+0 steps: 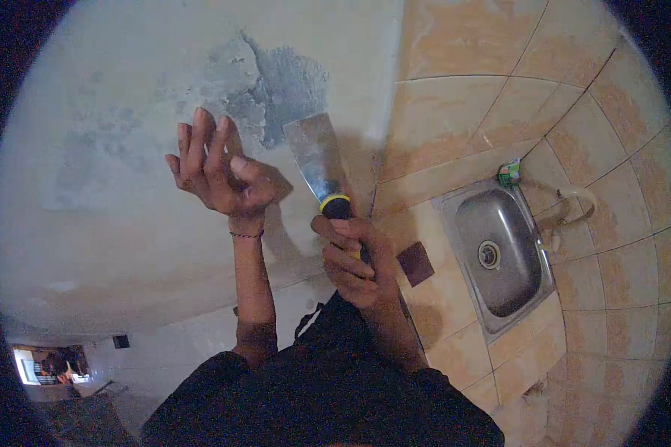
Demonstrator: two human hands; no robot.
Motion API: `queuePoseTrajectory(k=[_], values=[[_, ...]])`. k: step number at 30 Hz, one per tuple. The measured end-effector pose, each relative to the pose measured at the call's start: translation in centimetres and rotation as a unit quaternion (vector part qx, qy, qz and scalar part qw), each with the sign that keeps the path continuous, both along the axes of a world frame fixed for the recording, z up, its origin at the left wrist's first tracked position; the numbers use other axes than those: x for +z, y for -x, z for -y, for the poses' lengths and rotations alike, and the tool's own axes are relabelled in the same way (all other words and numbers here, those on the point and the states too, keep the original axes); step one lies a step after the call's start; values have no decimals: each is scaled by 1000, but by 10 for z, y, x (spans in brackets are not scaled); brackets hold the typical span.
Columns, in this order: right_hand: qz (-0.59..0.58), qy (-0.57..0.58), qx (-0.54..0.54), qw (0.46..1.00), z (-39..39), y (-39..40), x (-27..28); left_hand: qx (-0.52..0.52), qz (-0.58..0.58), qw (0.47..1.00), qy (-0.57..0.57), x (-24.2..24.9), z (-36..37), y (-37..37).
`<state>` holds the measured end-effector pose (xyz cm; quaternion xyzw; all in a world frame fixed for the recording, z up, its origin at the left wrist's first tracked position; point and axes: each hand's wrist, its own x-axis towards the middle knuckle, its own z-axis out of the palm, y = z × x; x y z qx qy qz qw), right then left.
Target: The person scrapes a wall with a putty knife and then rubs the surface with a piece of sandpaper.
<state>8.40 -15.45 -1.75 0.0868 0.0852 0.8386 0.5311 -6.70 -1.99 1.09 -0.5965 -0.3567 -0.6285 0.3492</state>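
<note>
Scraper (pixel 319 160) blade: metal, shiny near handle, duller at tip. Wall (pixel 119 201) left: matt; patch (pixel 287 82) rough, flaking. Sink (pixel 511 287) right: glossy metal. Tiles (pixel 462 112) right: smooth. Shirt (pixel 313 395) near: matt cloth.

Pale plastered wall (pixel 112 194), grey patch (pixel 294 82) where the surface has peeled. Tan-and-cream tiled wall (pixel 611 216); tiled counter (pixel 455 343) with inset steel sink (pixel 499 257); small bright window (pixel 28 366), far lower left.

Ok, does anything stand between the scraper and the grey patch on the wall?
Nothing visible does. The scraper, held in the right hand, has its blade edge by the lower border of the grey patch; the left hand is off to the side.
</note>
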Motion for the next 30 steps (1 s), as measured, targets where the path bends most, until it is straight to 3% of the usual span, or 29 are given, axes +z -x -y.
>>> queuePoseTrajectory(k=[4,6,18,30], values=[[-21,-31,9,999,0,-1,-6,-5,-1,1000,11,0,2,0],[24,-38,-13,999,-3,-3,-11,-9,0,1000,5,-1,-1,1],[-130,-83,50,987,-15,-14,-7,-11,1,1000,16,-3,-2,-1],[-170,-87,63,980,-13,-19,-7,-4,-5,1000,9,-5,-2,-4]])
